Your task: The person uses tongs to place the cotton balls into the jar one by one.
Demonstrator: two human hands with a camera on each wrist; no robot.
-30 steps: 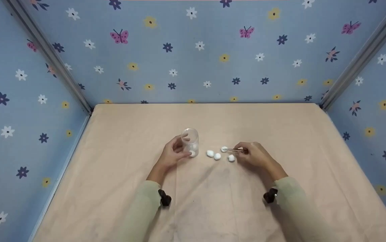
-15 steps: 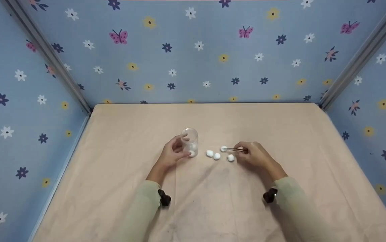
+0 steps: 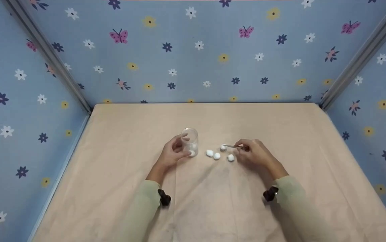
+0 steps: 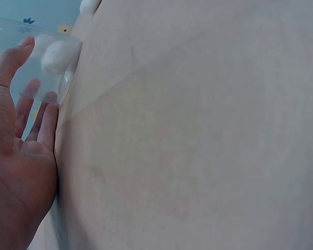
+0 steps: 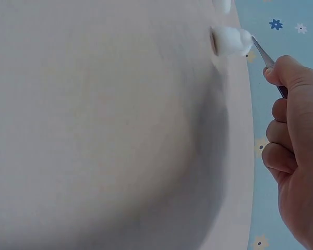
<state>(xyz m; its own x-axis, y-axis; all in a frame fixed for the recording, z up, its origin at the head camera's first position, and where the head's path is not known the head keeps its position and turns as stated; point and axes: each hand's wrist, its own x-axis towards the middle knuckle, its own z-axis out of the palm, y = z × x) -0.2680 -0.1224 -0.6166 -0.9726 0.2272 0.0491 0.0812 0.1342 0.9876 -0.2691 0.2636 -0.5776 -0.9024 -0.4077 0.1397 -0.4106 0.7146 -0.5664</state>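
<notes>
A clear plastic cup [image 3: 189, 136] stands upright on the cloth, its base lined with white cotton balls [image 4: 61, 57]. My left hand [image 3: 170, 155] holds the cup from its left side, thumb in front and fingers behind. My right hand [image 3: 257, 155] pinches metal tweezers [image 3: 236, 146] between thumb and fingers. At the tweezers' tips is a cotton ball [image 3: 223, 147]; whether it is gripped or only touched is hard to tell. Below it and to the left, two more cotton balls [image 3: 210, 153] lie side by side, and another cotton ball [image 3: 231, 158] is nearer the right hand.
A beige cloth [image 3: 199, 208] with light creases covers the table. Blue patterned panels [image 3: 193, 50] enclose the back and both sides, with grey metal posts [image 3: 49, 55] at the corners. Each wrist carries a small black camera [image 3: 270, 194].
My right hand and the tweezers have risen slightly, the tips now at the top of the cotton ball. The left hand and cup have stayed in place.
</notes>
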